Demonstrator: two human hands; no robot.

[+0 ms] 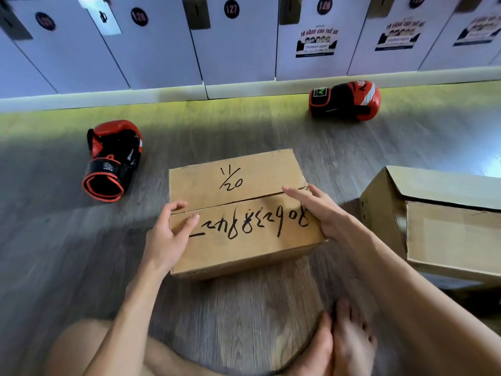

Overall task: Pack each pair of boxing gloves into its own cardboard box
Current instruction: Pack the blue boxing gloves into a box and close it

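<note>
closed box: on the floor, centre, flaps down
left hand: thumb and curled fingers gripped its left edge
right hand: fingers straight, flat on top
near glove: lay left of it
far glove: by the lockers
open box: right

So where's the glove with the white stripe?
In the head view, the striped glove lies on the floor at the far right, near the foot of the lockers, beyond the closed box.
</note>
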